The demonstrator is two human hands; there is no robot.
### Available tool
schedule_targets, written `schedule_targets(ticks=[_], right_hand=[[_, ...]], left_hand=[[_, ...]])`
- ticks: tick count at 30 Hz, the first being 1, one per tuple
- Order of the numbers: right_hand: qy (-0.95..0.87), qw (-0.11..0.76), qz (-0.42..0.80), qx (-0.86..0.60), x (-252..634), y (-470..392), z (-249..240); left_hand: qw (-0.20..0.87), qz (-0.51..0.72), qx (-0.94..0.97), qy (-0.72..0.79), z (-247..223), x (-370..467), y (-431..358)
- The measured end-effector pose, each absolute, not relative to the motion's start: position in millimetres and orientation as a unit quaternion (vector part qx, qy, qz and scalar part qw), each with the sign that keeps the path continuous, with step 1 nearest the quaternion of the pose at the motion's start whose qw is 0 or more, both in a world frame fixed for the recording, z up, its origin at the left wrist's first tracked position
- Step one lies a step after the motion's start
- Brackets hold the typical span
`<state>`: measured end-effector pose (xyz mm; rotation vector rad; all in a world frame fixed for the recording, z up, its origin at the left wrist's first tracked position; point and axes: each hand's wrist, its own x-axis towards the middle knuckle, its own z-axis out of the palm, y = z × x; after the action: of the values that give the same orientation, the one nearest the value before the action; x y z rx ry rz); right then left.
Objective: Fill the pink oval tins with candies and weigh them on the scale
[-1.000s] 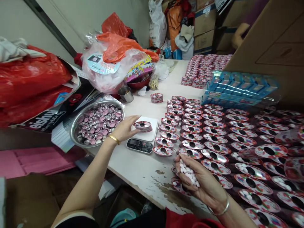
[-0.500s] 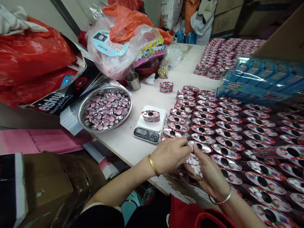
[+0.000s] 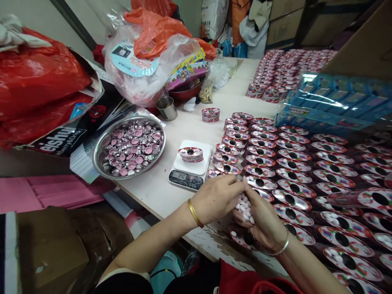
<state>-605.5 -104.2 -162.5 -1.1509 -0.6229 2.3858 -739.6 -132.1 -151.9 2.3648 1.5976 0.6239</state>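
Note:
My right hand [image 3: 266, 216] is cupped around a heap of small white candies [image 3: 244, 207]. Over the front of that heap my left hand [image 3: 219, 198] bends its fingers, the fingertips touching the thumb side of the other hand; what they pinch, if anything, is too small to tell. Both hands are above the near-left rows of oval red-and-white containers [image 3: 294, 188] with dark round holes, some with white candies on top. One oval container [image 3: 191, 154] stands on a white kitchen scale [image 3: 187, 167], left of the hands.
A steel bowl [image 3: 97, 163] of pink-lined metal caps sits left of the scale. Behind are a metal cup [image 3: 167, 109], a lone container [image 3: 210, 115] and plastic bags [image 3: 134, 77]. Blue packages [image 3: 330, 106] stand at the right. The table's near edge runs below my left forearm.
The view has shifted slightly. My hands have moved a little left over the containers, still together, and the left fingers have shifted against the right hand.

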Motion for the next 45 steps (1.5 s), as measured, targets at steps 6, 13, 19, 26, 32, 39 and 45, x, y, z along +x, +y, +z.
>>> schedule_targets(ticks=[6, 13, 19, 26, 32, 39, 45], right_hand=[[-0.229, 0.208, 0.876, -0.369, -624.1, -94.0, -161.9], [-0.238, 0.193, 0.894, -0.326, -630.5, -88.0, -162.1], [-0.233, 0.186, 0.893, -0.336, -621.0, -87.6, -162.8], [-0.210, 0.188, 0.894, -0.349, -607.8, -83.3, -159.2], [-0.204, 0.187, 0.893, -0.355, -601.7, -84.7, -159.7], [-0.211, 0.176, 0.899, -0.342, -600.9, -90.0, -163.2], [-0.226, 0.171, 0.884, -0.372, -600.1, -98.2, -168.9]], left_hand=[[0.155, 0.327, 0.745, 0.561, -147.5, -765.4, -128.4], [0.099, 0.419, 0.586, 0.687, -158.7, -839.0, -112.1], [0.016, 0.281, 0.630, 0.724, -167.0, -864.6, -109.0], [-0.035, 0.280, 0.648, 0.708, -167.2, -876.2, -127.2], [-0.135, 0.207, 0.607, 0.755, -194.3, -858.3, -137.2], [-0.116, 0.324, 0.633, 0.694, -186.1, -849.3, -129.7], [0.019, 0.368, 0.701, 0.611, -162.7, -789.1, -151.9]])
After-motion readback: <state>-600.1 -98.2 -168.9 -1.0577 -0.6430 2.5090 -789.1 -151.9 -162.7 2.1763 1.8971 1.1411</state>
